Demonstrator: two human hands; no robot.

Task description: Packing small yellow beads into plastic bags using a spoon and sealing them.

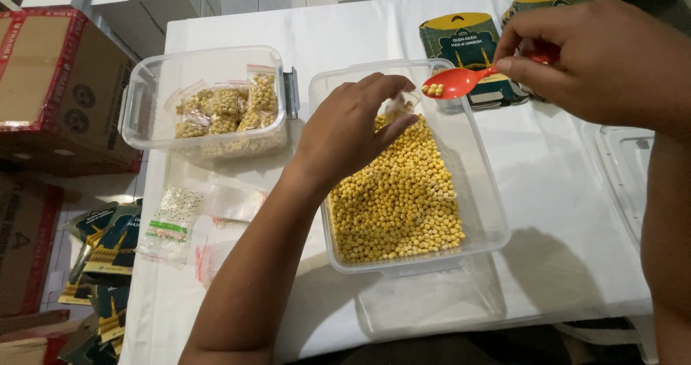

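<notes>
Right hand [597, 62], upper right of frame, pinches a red spoon [461, 82] loaded with yellow beans over the centre tub [484, 185]; left hand [353, 131] grips a small clear bag [400, 107] just left of it: best tip slowly, bag mouth kept wide under the bowl.

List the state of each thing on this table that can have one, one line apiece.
Red spoon: loaded with a few yellow beans, held level.
Right hand: grip shut on spoon handle.
Left hand: holding small clear bag over the beans.
Front tub: lidless, half full.
Back tub: open, holds filled bags.
</notes>
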